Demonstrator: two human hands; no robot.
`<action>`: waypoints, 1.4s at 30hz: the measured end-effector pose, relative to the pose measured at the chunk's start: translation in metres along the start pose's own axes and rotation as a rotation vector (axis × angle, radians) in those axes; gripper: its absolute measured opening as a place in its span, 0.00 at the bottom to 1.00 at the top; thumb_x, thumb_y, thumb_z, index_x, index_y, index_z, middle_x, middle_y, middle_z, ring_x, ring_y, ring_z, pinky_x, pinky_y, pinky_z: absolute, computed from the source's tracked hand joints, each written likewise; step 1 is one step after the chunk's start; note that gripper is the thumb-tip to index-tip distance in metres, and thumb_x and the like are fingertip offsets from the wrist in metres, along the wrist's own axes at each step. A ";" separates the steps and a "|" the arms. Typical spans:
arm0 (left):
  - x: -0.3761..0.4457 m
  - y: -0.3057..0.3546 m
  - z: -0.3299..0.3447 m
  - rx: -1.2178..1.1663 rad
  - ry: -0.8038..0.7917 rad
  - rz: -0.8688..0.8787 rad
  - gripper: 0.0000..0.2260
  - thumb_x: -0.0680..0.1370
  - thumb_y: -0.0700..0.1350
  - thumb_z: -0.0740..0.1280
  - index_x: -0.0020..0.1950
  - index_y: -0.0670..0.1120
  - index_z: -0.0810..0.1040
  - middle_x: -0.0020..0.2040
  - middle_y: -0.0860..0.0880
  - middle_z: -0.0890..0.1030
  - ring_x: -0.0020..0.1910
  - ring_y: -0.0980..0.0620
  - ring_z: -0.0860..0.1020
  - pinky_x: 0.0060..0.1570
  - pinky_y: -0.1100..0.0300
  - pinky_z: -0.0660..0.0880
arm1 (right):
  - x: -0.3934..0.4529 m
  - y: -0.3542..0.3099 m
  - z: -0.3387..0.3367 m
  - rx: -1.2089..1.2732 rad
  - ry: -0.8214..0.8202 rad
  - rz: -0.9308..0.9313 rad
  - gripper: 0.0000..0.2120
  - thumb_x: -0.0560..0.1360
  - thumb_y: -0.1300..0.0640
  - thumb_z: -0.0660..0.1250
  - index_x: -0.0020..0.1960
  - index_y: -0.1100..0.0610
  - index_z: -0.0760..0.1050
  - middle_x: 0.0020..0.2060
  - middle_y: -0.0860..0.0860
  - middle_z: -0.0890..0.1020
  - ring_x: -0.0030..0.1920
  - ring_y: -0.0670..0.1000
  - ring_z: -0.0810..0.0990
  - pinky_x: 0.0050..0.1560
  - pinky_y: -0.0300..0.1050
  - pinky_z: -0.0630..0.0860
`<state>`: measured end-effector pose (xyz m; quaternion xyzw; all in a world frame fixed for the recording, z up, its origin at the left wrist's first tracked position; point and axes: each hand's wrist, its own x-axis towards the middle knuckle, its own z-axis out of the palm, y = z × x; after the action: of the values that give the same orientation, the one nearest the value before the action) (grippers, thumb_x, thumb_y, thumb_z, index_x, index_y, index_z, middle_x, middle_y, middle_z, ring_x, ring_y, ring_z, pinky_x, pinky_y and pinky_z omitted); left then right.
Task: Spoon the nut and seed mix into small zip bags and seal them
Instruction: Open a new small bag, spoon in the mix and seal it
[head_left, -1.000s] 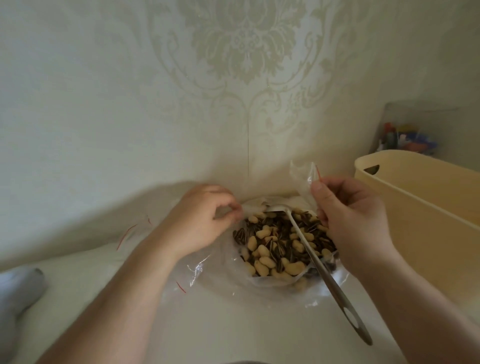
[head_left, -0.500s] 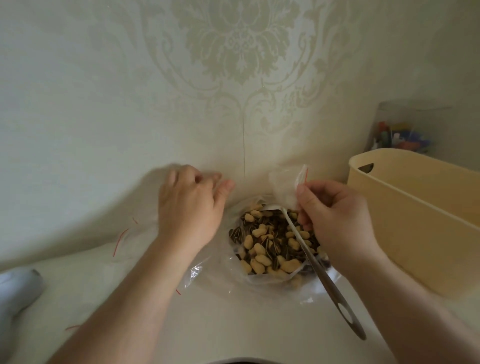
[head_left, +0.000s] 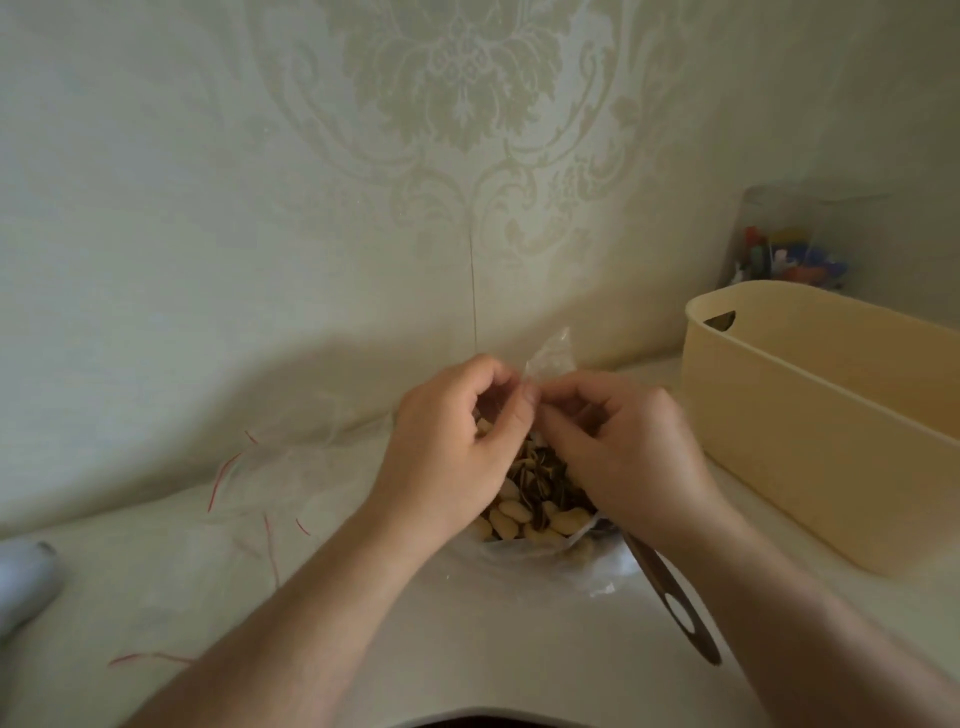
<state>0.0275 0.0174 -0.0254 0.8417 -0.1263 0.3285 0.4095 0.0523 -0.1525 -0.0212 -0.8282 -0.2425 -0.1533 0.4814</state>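
A small clear zip bag sticks up between my two hands, above the mix. My left hand pinches its edge with thumb and forefinger. My right hand pinches the same bag from the right. Below them, the nut and seed mix of pale nuts and striped seeds lies in an open clear bag on the table. A metal spoon rests in the mix, its handle pointing toward me under my right wrist. Its bowl is hidden.
Several empty clear zip bags with red strips lie on the pale table at the left. A cream plastic bin stands at the right, a jar of coloured things behind it. A white object sits at the left edge. The patterned wall is close behind.
My left hand left the table by the wall and came right to the small bag. Both hands now pinch the bag together above the mix. The spoon has stayed in place.
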 end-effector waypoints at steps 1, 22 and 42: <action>0.001 -0.004 -0.002 0.061 0.015 0.046 0.08 0.82 0.50 0.70 0.45 0.48 0.81 0.38 0.55 0.81 0.38 0.53 0.79 0.34 0.58 0.74 | 0.001 0.001 -0.002 -0.015 0.024 0.010 0.03 0.79 0.52 0.73 0.47 0.46 0.85 0.34 0.41 0.83 0.34 0.45 0.82 0.31 0.35 0.76; 0.001 -0.018 -0.011 0.210 -0.183 0.241 0.30 0.73 0.64 0.75 0.67 0.50 0.73 0.52 0.60 0.72 0.54 0.56 0.72 0.52 0.59 0.74 | 0.004 -0.007 -0.006 0.410 -0.056 0.202 0.08 0.77 0.66 0.72 0.52 0.56 0.81 0.34 0.56 0.86 0.37 0.60 0.86 0.47 0.63 0.84; 0.004 -0.033 -0.023 -0.087 -0.122 -0.076 0.22 0.73 0.63 0.71 0.66 0.62 0.76 0.60 0.58 0.82 0.64 0.54 0.79 0.66 0.50 0.75 | 0.009 0.023 -0.058 -0.394 -0.695 0.069 0.29 0.74 0.70 0.68 0.45 0.32 0.83 0.49 0.36 0.77 0.49 0.39 0.79 0.50 0.39 0.79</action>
<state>0.0363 0.0557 -0.0322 0.8458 -0.1329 0.2552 0.4493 0.0711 -0.2104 -0.0057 -0.9148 -0.3291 0.1089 0.2076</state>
